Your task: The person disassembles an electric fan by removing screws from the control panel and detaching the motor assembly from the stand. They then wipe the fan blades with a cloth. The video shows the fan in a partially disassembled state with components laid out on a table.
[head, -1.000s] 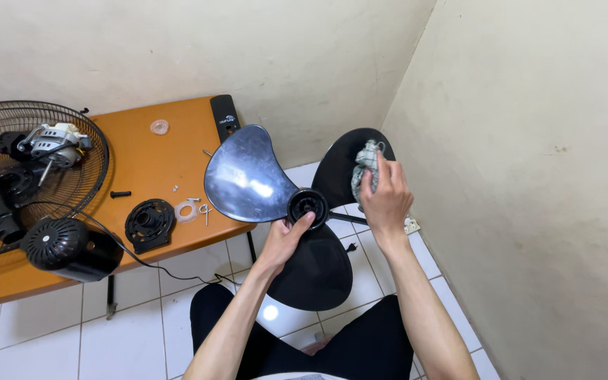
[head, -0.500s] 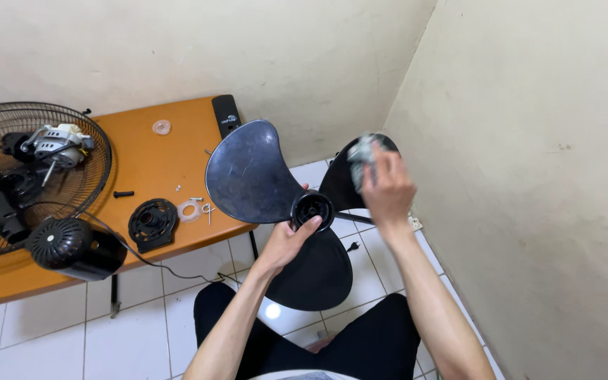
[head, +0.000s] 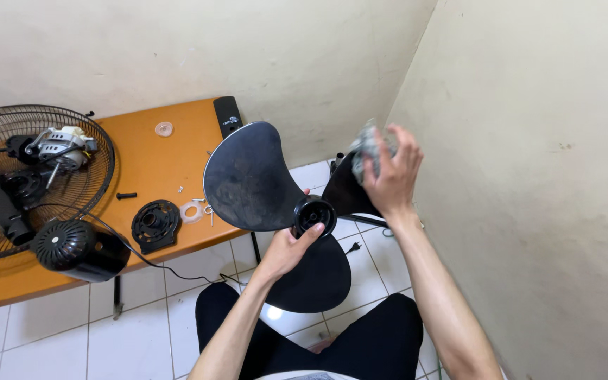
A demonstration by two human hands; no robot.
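Note:
My left hand (head: 288, 248) grips the round hub (head: 312, 214) of a black three-bladed fan blade (head: 250, 179), held up over my lap. My right hand (head: 387, 171) is closed on a crumpled grey cloth (head: 367, 146) pressed against the upper right blade (head: 343, 191), most of which is hidden behind the hand. The lower blade (head: 313, 277) hangs down toward my knees.
An orange table (head: 142, 165) at the left carries a wire fan guard (head: 29, 176), a motor (head: 61, 146), a black motor cover (head: 72, 248), a round black plastic part (head: 155, 224), a remote (head: 229, 116), small screws and washers. Walls close in on the right and behind. White tiled floor below.
My right hand with the cloth has moved up along the upper right blade toward its tip. The fan blade has turned a little and the shine on the upper left blade is gone.

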